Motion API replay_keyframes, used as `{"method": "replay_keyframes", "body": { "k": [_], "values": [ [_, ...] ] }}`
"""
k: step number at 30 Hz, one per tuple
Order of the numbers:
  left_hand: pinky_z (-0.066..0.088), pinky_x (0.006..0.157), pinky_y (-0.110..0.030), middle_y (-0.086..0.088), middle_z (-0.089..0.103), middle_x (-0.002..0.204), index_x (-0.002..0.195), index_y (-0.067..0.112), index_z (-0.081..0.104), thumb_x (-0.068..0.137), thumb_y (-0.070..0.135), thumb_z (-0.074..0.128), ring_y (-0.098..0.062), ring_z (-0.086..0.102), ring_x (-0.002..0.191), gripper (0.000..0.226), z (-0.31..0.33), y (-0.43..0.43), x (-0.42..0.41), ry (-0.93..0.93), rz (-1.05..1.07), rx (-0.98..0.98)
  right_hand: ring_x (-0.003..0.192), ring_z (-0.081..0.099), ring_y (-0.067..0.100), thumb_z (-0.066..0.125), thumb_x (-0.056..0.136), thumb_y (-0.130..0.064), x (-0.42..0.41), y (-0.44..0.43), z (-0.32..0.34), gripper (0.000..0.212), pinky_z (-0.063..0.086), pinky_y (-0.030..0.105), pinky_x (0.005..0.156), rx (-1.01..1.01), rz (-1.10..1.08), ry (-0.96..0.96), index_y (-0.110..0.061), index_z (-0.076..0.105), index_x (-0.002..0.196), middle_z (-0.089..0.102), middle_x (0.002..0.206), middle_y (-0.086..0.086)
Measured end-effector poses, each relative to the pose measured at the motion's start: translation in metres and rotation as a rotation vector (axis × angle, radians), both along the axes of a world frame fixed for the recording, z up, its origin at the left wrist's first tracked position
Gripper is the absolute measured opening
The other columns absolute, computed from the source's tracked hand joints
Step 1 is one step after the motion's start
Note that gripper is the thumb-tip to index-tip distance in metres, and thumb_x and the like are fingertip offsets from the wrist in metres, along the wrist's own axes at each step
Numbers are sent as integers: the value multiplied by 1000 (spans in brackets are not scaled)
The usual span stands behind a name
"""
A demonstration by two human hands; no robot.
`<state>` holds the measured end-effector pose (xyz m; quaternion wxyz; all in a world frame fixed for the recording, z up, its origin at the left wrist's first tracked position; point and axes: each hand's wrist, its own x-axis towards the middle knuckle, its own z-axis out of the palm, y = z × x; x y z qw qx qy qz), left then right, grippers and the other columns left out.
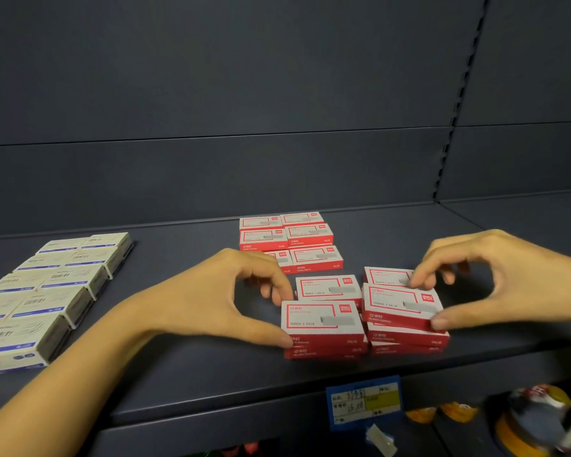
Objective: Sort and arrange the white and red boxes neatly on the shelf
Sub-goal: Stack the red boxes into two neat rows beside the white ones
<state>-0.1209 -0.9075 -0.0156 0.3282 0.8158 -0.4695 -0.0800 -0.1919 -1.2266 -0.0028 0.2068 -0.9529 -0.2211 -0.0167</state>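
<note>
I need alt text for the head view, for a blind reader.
The left hand pinches the left stack of small red-and-white cardboard boxes at the front of a dark grey metal shelf; the right hand pinches the right stack. More red boxes lie behind; white-and-blue cardboard boxes fill rows far left.

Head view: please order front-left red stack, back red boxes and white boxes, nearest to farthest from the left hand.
1. Front-left red stack, gripped by the left hand.
2. Back red boxes, just behind its fingers.
3. White boxes, far left.
</note>
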Motion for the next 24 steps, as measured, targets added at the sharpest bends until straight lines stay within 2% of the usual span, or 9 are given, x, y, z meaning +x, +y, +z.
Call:
{"method": "replay_keyframes", "body": {
  "k": [4,8,12,15,18,21,24],
  "values": [
    [47,80,-25,8,65,92,90,27,67,67,39,77,-13,58,92,28,0,-1,1,-45,22,-24,88,59,8,60,52,-83,-1,2,-1,58,50,20,64,2,15,-10,-45,61,97,64,94,-22],
    [44,77,-13,19,63,90,90,27,68,67,37,75,-5,57,88,26,3,2,4,-136,94,-108,84,60,7,54,55,-84,3,3,-1,56,51,19,63,-37,35,-42,-46,60,96,66,93,-25],
    [44,76,-22,20,62,86,91,27,67,67,40,76,-8,54,82,28,4,9,14,-211,268,-196,77,60,9,54,54,-84,11,5,3,55,51,27,63,-30,37,-77,-45,62,91,67,86,-18],
    [45,74,-26,15,63,83,90,26,67,68,40,73,-8,53,77,26,3,14,25,-232,405,-208,71,61,10,65,57,-66,25,11,8,38,49,28,62,41,36,-109,-42,65,86,67,78,-12],
    [41,68,-17,18,63,80,85,27,67,70,33,75,-6,53,74,18,0,17,34,-241,467,-193,70,61,11,66,63,-64,44,20,11,34,50,30,64,130,22,-105,-39,68,85,66,76,-8],
    [39,59,-6,20,63,76,82,28,67,71,30,75,4,53,67,14,-4,18,40,-219,487,-180,72,60,8,62,57,-62,65,30,9,39,51,31,67,154,8,-82,-36,68,86,67,79,-15],
    [38,56,-5,17,64,73,79,29,67,72,28,75,4,51,60,11,-10,18,46,-150,491,-179,72,58,6,66,66,-50,87,38,3,31,50,26,67,150,-6,-67,-33,68,92,65,80,-13]
  ]
}}
